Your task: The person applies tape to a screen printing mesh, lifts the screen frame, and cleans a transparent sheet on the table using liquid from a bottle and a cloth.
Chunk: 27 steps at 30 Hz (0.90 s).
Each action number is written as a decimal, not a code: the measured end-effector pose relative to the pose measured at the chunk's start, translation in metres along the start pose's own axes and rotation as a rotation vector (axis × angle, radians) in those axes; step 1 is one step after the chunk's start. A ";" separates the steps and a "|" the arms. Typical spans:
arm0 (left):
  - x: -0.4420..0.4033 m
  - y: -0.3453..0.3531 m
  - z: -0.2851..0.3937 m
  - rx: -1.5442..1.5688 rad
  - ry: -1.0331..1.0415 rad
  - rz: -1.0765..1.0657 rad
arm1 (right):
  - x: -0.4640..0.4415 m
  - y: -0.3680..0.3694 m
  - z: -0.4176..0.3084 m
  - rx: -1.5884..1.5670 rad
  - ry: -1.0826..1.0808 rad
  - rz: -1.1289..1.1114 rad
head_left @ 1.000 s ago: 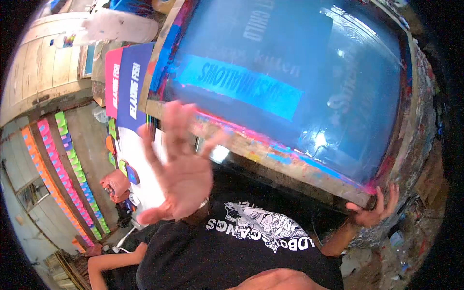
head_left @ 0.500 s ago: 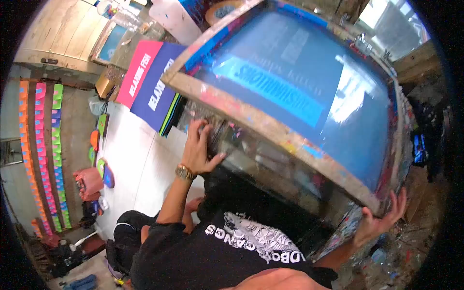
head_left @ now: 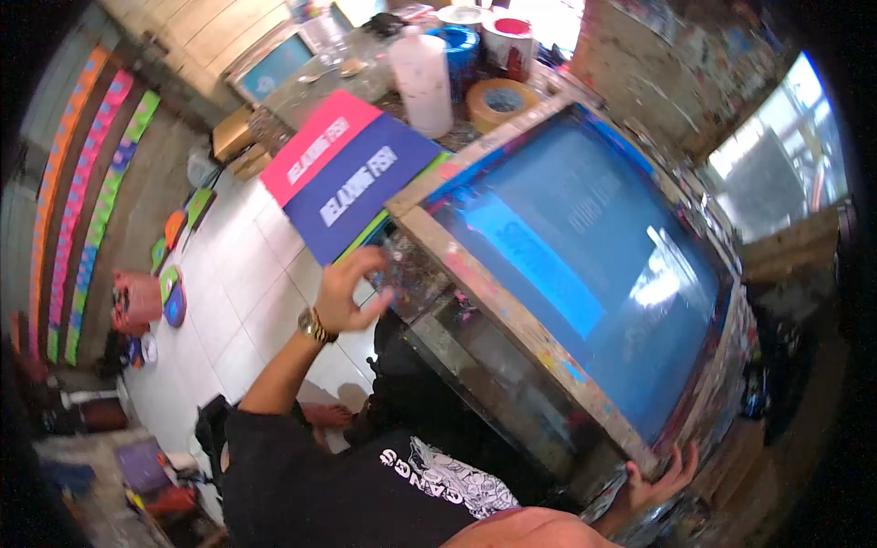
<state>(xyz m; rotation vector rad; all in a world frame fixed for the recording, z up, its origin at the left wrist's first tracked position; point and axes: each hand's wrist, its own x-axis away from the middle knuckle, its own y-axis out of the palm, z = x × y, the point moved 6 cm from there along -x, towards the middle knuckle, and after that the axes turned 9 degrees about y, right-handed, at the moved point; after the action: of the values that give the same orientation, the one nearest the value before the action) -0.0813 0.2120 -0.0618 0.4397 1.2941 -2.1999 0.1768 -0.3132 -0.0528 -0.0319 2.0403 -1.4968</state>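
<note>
A wooden-edged silk screen frame (head_left: 512,315) with blue mesh and a strip of bright blue tape sits over a dark table (head_left: 457,365). My right hand (head_left: 660,484) grips its near right corner, thumb on one side and fingers on the other. My left hand (head_left: 345,290), a watch on its wrist, hovers off the table's left edge, thumb and curled fingers apart and nothing between them. Just beyond it lie printed sheets, a dark blue one (head_left: 365,192) on top and a pink one (head_left: 324,137), both with white lettering.
A white plastic bottle (head_left: 422,82), a roll of tan tape (head_left: 501,102), a blue tub (head_left: 455,50) and a red-stained tub (head_left: 508,46) stand behind the frame. Strings of coloured cards (head_left: 87,210) hang at left. White tiles (head_left: 237,301) cover the floor.
My left hand has come away from the table edge, its fingers curling. The frame's raised near side appears lower, with my right hand still at its corner. The view has turned.
</note>
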 end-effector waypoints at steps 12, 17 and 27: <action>-0.061 0.046 0.084 -0.240 0.100 0.331 | -0.007 -0.006 -0.018 -0.189 0.126 0.091; -0.049 0.088 0.087 -0.208 -0.089 0.255 | -0.010 -0.022 -0.031 -0.115 0.229 0.073; -0.040 0.107 0.065 -0.311 0.042 0.337 | -0.090 -0.014 0.025 -0.482 0.230 -0.048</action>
<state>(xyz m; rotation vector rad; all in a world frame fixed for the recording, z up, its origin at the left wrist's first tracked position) 0.0144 0.1252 -0.0837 0.5383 1.4374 -1.6887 0.2583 -0.3079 -0.0047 -0.1052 2.5618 -1.0408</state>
